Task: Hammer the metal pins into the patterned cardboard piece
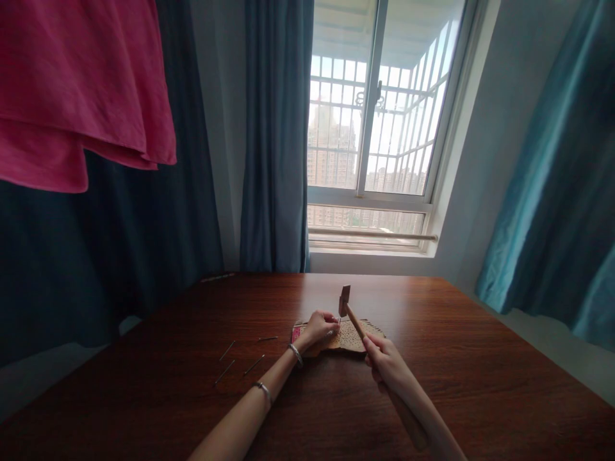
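My right hand [384, 360] is closed around the wooden handle of a small hammer [344, 301], whose head hovers just above a light wooden board [356, 340] lying on the dark wooden table [480, 384]. My left hand [318, 328] rests on the board's left part, fingers pinched together right under the hammer head, apparently on a thin nail that is too small to make out. A pink object [296, 334] peeks out beside the board, under my left hand. My left forearm carries two metal bangles.
Several loose nails [240, 362] lie on the table left of the board. A window [379, 128] with blue curtains [276, 134] stands behind the table. A pink cloth [81, 89] hangs at the upper left.
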Demonstrator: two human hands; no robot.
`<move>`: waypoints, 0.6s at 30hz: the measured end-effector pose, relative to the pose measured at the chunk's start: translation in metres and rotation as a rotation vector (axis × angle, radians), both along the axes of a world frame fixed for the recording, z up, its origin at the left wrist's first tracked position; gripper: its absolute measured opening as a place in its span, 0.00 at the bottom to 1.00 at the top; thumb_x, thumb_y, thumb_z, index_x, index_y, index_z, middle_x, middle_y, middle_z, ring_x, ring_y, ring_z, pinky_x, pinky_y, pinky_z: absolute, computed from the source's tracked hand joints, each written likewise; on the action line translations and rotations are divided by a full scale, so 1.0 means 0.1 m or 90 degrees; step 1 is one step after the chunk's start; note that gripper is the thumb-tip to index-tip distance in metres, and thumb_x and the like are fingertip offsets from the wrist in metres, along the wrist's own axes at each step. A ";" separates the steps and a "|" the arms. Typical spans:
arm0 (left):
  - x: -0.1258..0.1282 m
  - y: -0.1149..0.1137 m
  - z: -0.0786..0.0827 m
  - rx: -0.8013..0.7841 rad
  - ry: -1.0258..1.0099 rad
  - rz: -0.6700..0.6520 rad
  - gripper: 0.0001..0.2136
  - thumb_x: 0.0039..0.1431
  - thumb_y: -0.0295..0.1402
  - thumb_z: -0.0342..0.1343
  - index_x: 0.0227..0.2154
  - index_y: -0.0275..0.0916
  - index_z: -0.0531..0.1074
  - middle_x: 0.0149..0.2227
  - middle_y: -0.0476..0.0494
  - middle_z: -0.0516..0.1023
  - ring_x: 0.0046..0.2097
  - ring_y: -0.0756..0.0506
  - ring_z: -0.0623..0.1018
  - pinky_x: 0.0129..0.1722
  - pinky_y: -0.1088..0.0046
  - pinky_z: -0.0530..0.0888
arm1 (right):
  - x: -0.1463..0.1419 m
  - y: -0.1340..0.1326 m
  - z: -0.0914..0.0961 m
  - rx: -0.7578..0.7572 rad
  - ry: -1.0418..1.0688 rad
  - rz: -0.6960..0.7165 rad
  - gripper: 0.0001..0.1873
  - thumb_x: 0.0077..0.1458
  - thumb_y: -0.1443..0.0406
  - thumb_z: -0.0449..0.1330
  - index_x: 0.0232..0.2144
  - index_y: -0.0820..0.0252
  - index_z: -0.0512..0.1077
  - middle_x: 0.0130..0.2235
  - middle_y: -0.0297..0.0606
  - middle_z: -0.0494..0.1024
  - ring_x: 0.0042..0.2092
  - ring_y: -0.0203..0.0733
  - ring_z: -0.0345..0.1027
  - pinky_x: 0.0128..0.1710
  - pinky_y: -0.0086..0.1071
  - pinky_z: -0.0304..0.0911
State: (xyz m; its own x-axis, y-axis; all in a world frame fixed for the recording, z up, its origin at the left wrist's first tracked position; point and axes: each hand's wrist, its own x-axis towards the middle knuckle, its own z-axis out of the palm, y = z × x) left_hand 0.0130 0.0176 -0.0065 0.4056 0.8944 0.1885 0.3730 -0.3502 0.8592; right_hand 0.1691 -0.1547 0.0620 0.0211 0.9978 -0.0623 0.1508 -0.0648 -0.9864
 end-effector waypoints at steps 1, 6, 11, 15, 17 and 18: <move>0.00 -0.01 0.01 -0.003 0.001 0.001 0.12 0.41 0.36 0.59 0.24 0.29 0.76 0.24 0.44 0.76 0.28 0.49 0.71 0.26 0.77 0.63 | 0.00 -0.01 0.00 0.006 0.000 -0.004 0.29 0.50 0.45 0.50 0.45 0.60 0.65 0.18 0.23 0.57 0.11 0.27 0.48 0.07 0.22 0.45; 0.02 -0.01 0.01 -0.013 -0.001 0.001 0.12 0.41 0.37 0.58 0.24 0.30 0.75 0.23 0.45 0.75 0.27 0.49 0.70 0.26 0.77 0.63 | 0.00 0.00 0.01 -0.001 -0.020 0.006 0.30 0.49 0.45 0.50 0.45 0.61 0.65 0.17 0.23 0.57 0.11 0.26 0.46 0.06 0.22 0.44; 0.01 0.02 -0.05 0.012 0.020 0.016 0.13 0.42 0.38 0.58 0.22 0.30 0.75 0.22 0.46 0.74 0.26 0.50 0.69 0.25 0.77 0.61 | -0.01 0.00 0.03 0.012 -0.005 -0.003 0.29 0.50 0.45 0.50 0.44 0.60 0.66 0.18 0.24 0.58 0.11 0.26 0.47 0.06 0.22 0.44; 0.01 0.04 -0.07 0.019 0.012 0.001 0.12 0.42 0.37 0.57 0.23 0.30 0.76 0.23 0.46 0.75 0.26 0.49 0.70 0.25 0.77 0.62 | -0.02 -0.01 0.03 -0.001 -0.017 0.004 0.29 0.49 0.45 0.50 0.42 0.61 0.66 0.18 0.23 0.58 0.11 0.27 0.48 0.06 0.22 0.46; 0.00 0.04 -0.07 0.024 0.017 -0.002 0.12 0.42 0.37 0.58 0.23 0.30 0.75 0.23 0.45 0.75 0.26 0.49 0.70 0.25 0.77 0.62 | -0.02 -0.02 0.04 0.000 -0.017 0.010 0.29 0.48 0.45 0.51 0.41 0.61 0.65 0.18 0.23 0.58 0.11 0.27 0.48 0.06 0.23 0.46; 0.00 0.05 -0.08 0.028 0.021 -0.005 0.12 0.43 0.37 0.58 0.23 0.30 0.75 0.23 0.45 0.75 0.27 0.49 0.71 0.25 0.77 0.62 | -0.01 -0.02 0.04 0.000 -0.011 0.010 0.29 0.48 0.44 0.51 0.41 0.61 0.65 0.18 0.23 0.58 0.11 0.27 0.48 0.06 0.23 0.47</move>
State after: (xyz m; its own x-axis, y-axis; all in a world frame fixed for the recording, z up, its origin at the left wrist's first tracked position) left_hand 0.0132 0.0222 -0.0142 0.4197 0.8822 0.2137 0.3979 -0.3904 0.8302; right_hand 0.1680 -0.1564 0.0658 0.0070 0.9980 -0.0624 0.1682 -0.0627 -0.9838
